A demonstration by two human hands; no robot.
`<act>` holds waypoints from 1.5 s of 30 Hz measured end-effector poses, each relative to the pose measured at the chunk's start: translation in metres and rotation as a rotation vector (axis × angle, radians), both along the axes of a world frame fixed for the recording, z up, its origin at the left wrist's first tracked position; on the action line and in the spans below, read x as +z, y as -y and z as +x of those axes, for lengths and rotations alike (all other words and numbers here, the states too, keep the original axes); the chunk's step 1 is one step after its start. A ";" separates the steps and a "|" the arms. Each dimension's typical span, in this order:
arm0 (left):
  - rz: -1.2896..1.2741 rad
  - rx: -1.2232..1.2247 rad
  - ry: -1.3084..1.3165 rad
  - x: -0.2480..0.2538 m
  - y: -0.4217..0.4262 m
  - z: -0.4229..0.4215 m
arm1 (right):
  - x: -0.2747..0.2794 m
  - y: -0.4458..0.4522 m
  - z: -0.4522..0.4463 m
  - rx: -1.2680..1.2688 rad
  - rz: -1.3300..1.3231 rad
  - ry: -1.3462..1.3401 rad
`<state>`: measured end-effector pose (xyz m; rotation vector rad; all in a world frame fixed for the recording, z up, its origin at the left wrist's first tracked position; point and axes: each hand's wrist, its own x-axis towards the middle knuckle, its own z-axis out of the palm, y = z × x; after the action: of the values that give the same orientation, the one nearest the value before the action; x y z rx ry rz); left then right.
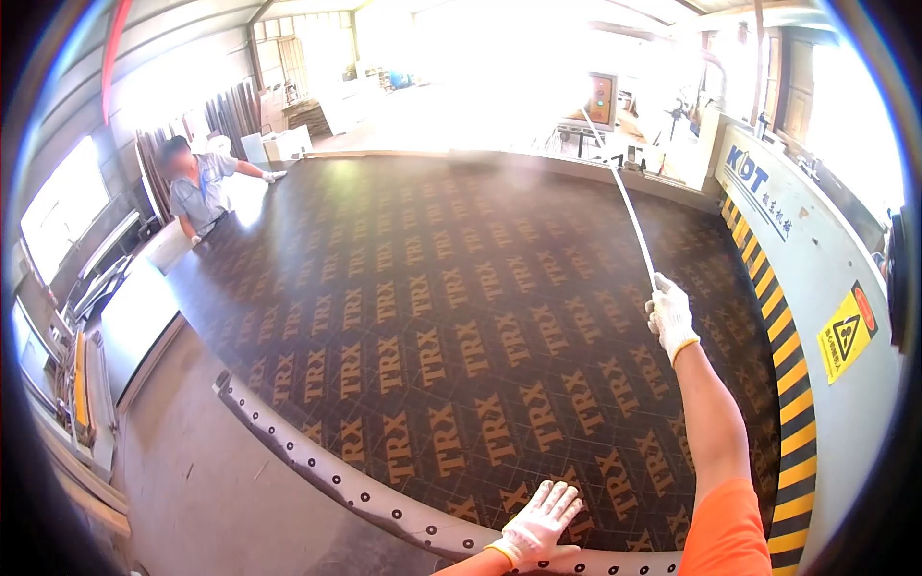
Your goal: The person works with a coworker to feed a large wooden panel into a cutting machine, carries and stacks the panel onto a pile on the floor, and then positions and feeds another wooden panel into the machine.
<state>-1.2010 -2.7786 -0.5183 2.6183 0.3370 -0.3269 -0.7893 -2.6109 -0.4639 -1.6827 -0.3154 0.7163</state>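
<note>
A large dark board printed with rows of gold "TRX" lettering lies flat in front of me. My left hand, in a white work glove, rests on its near edge with the palm down and fingers stretched out. My right hand, also gloved, is wrapped round the lower end of a long thin white rod. This rod slants away over the right part of the board toward its far edge. I cannot make out exactly where its tip ends.
A metal edge strip with round holes borders the near side. To the right stands a KDT machine body with black-yellow stripes and a warning sign. A co-worker stands at the far left, gloved hands at the board. A control panel stands behind.
</note>
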 end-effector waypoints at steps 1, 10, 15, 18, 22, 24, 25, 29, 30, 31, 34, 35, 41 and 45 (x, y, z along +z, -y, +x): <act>0.000 0.000 0.004 0.000 0.000 0.000 | -0.002 -0.001 0.002 -0.001 0.007 0.002; 0.035 0.023 0.055 -0.021 0.008 0.001 | 0.008 0.008 0.006 0.011 -0.034 0.015; 0.053 0.009 0.074 -0.034 0.001 0.009 | 0.006 0.058 0.030 -0.028 -0.010 0.071; 0.104 0.033 0.088 -0.040 -0.009 0.007 | 0.032 0.093 0.050 -0.031 -0.031 0.147; 0.188 0.020 0.088 -0.046 -0.031 -0.004 | 0.099 0.207 0.115 -0.108 -0.312 0.613; 0.188 0.027 0.139 -0.046 -0.047 -0.007 | 0.134 0.289 0.170 -0.136 -0.436 1.144; 0.194 0.038 0.185 -0.054 -0.060 -0.007 | 0.164 0.320 0.170 -0.175 -0.546 1.275; 0.258 0.022 0.163 -0.075 -0.095 -0.003 | 0.266 0.429 0.116 -0.287 -0.772 1.247; 0.279 0.015 0.123 -0.084 -0.105 0.001 | 0.281 0.448 0.097 -0.323 -0.763 1.225; 0.293 0.014 0.118 -0.091 -0.113 0.002 | 0.291 0.464 0.083 -0.352 -0.754 1.202; 0.266 0.033 0.146 -0.102 -0.137 0.003 | 0.308 0.525 0.063 -0.475 -0.876 1.218; 0.274 0.036 0.163 -0.104 -0.144 0.001 | 0.313 0.537 0.053 -0.540 -0.866 1.114; 0.298 0.057 0.240 -0.113 -0.174 -0.010 | 0.308 0.653 0.047 -0.595 -1.124 1.026; 0.311 0.065 0.253 -0.112 -0.191 -0.021 | 0.307 0.627 0.026 -0.610 -1.383 1.225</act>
<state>-1.2216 -2.5874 -0.6299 2.9004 0.4118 0.0882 -0.7633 -3.2376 -0.1574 -3.1683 -0.0624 -0.9251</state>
